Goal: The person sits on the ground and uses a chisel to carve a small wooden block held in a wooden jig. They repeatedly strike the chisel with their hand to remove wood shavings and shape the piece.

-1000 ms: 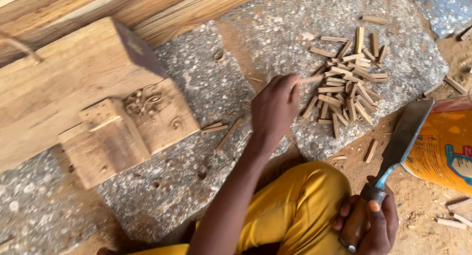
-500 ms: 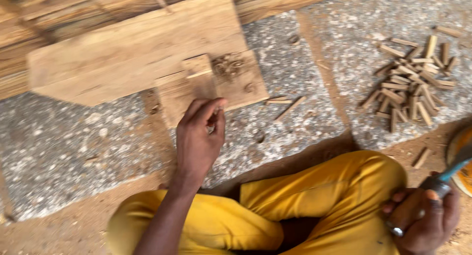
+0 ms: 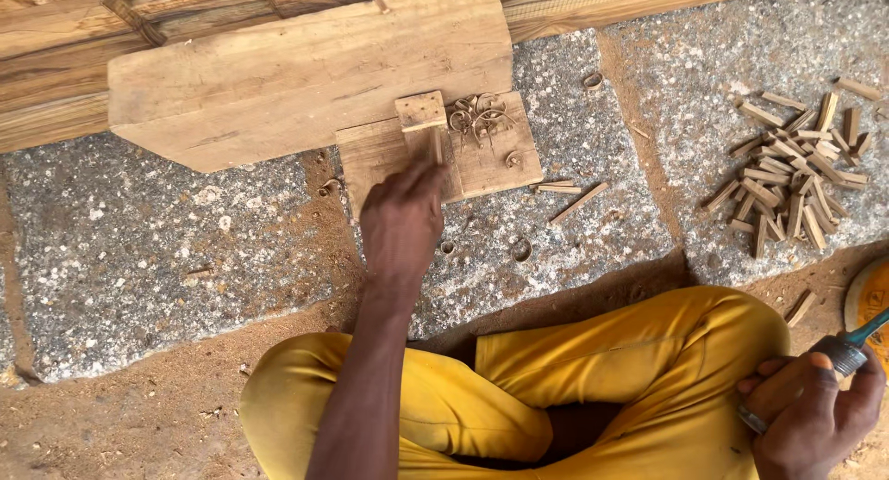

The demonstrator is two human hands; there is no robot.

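two hands are at work. left hand (image 3: pixel 401 223) rests fingertips on a small wooden peg (image 3: pixel 435 145) lying on the flat work block (image 3: pixel 491 161), at 12 o'clock from the knees, grip loose, closed on nothing. peg's long axis runs 12 to 6, against a stop block (image 3: pixel 421 111). it looks light, stiff, splittable; best pinched mid-length. right hand (image 3: pixel 810 415), at 4 o'clock, is wrapped around a chisel handle (image 3: pixel 838 355).

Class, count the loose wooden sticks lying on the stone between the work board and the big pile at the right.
2: a short stick just right of the work board, and a longer slanted stick beside it. Small chips nearby may hide more.
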